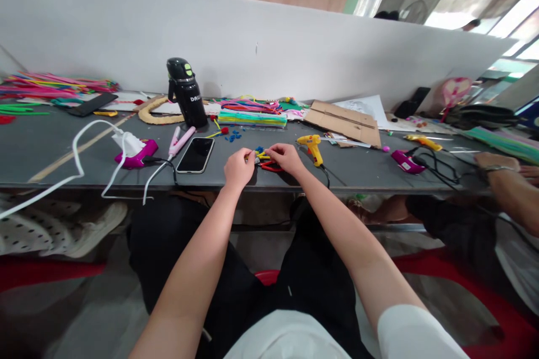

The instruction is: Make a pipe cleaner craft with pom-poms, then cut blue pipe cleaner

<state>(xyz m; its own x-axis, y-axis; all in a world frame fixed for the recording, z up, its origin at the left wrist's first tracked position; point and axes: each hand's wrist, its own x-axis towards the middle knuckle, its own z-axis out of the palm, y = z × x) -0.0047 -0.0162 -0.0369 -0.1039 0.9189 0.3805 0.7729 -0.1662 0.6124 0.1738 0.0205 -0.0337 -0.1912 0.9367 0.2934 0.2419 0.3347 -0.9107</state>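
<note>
My left hand [240, 168] is closed near the table's front edge, fingertips pinched at a small yellow and blue piece [261, 155] that looks like pipe cleaner. From the other side my right hand [287, 158] pinches at the same piece; the fingers partly hide it. Just below, between the hands, lies a tool with red handles [270, 166], its kind unclear. Small blue bits [233, 136] are scattered beyond my left hand, beside a red pompom-like ball [224, 130]. A yellow glue gun [310, 147] lies to the right of my right hand.
Left of my hands are a phone [196, 155], a pink hair-straightener-like tool [180, 141], a magenta power strip [137, 155] with cables, and a black bottle [187, 95]. Behind are pipe-cleaner bundles [252, 118] and cardboard [343, 124]. A co-worker's arm [511, 185] rests at right.
</note>
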